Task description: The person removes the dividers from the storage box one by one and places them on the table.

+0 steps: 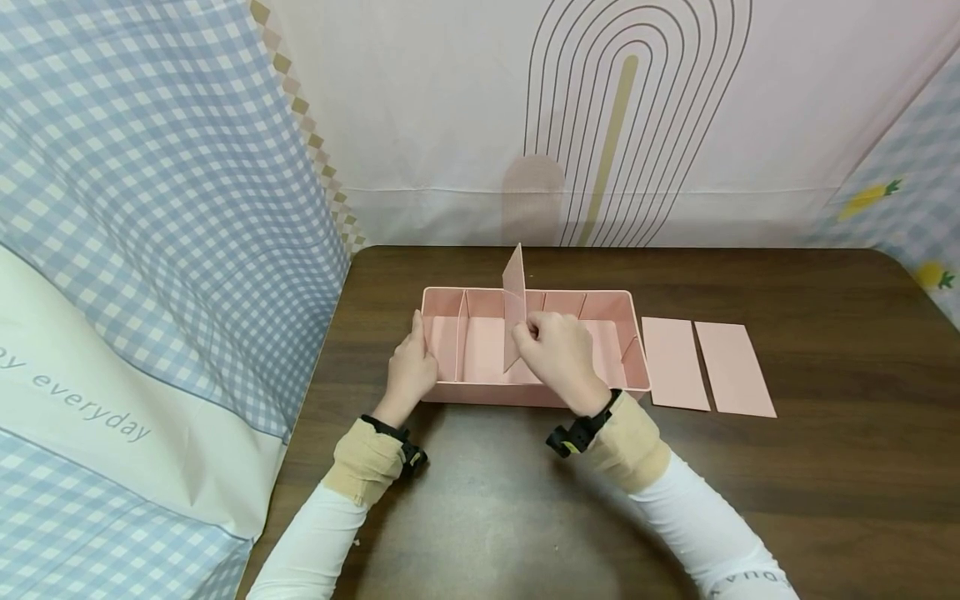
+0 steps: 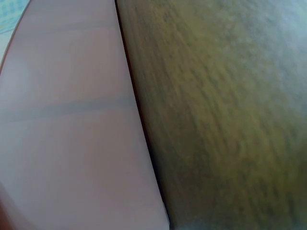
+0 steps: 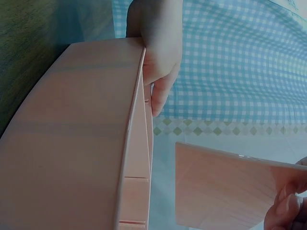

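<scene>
A long pink storage box (image 1: 480, 394) stands open on the table; a divider (image 1: 461, 337) sits upright across its left part. My left hand (image 1: 411, 367) holds the box's left end, its index finger straight along the outside of the end wall. The right wrist view shows this left hand (image 3: 160, 43) around the box corner, thumb side partly hidden. A second flat pink divider (image 1: 513, 292) stands upright above the middle of the box. My right hand (image 1: 558, 354) pinches that divider between thumb and fingers; in the right wrist view it is apart from the box rim.
Two more pink panels (image 1: 675, 364) (image 1: 735, 368) lie flat side by side on the dark wood table (image 1: 840, 375), right of the box. Slots line the box's inner far wall. A checked blue cloth (image 1: 187, 167) hangs at the left, a white patterned cloth (image 1: 435, 108) behind.
</scene>
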The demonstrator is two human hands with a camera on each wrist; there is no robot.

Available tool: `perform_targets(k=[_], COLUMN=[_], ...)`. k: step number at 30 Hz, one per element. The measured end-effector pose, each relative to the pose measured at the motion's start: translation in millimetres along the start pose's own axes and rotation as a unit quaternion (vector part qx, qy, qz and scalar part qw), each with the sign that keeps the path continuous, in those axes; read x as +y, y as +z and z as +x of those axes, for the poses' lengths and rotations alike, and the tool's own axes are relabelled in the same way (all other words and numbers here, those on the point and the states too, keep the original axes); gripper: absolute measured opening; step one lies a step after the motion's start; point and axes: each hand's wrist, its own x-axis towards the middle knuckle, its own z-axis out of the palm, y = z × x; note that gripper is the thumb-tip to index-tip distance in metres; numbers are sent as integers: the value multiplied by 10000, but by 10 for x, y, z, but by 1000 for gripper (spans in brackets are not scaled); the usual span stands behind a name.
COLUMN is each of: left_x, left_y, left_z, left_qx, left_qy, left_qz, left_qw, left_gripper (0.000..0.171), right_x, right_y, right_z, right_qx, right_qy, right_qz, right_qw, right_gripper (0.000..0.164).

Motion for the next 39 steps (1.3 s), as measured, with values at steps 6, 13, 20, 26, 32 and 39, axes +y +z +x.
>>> perform_targets(k=[6,13,20,26,32,39], left_x=[-4,-4,1,-5,-3,-3], left_y=[5,5,-5,-2,-4,-1], left_z=[2,-1,-4,-1,-2,-1], left_qx=[12,14,-35,-59,-112,-50], left_qy=[4,-6,-78,-71,-52,-55], left_qz=[4,26,2,-13,-26,-58], left_qw=[10000,10000,10000,10000,9999,10000], left_gripper=[60,61,60,60,61,61], right_x=[41,90,142,176,213,241], right_y=[-15,-26,-30,-53,-91,-138], right_z=[-7,-38,-71,-80,-75,-75], right_qx=[29,-43,-59,83,323,423], right_qy=[-22,-27,10,-90,-317,-443], right_qz=[68,237,288,159,-175,-317], right_qw=[10000,9997,9996,9998,9988,9976], right_gripper=[36,38,38,37,37,38])
